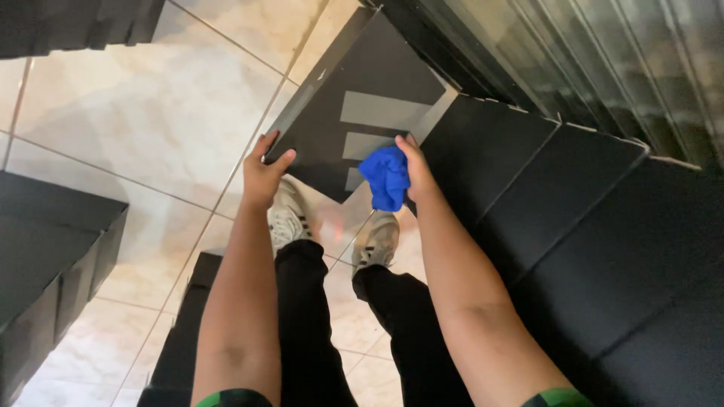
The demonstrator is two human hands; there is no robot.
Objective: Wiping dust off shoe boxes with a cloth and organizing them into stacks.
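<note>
Seen from above, a pale tiled floor (143, 113) with thin dark grout lines fills the left and centre of the view, while a long row of black boxes (603, 249) runs along the right side, their flat tops lined up edge to edge beneath a wall of dark, glossy slatted panels (603, 53). More black boxes (45, 249) stand at the left edge, and another dark stack shows in the top left corner. A person stands between them in black trousers (317, 332) and pale sneakers (290, 215), both bare forearms stretched forward. Held tilted above the feet is a flat black box lid (354, 83) marked with three grey bars, its far end reaching toward the slatted wall and its near corner pointing down toward the shoes. The left hand (264, 173) is clamped on the lid's left edge, fingers curled over the rim and thumb pressed on the dark face. The right hand (417, 169) is at the lid's lower right edge, closed around a bunched bright blue cloth (387, 179) that rests against the lid near the grey bars; whether the fingers also pinch the lid itself cannot be told, since the cloth hides them. A low black box (181, 339) lies on the floor just left of the person's left leg.
</note>
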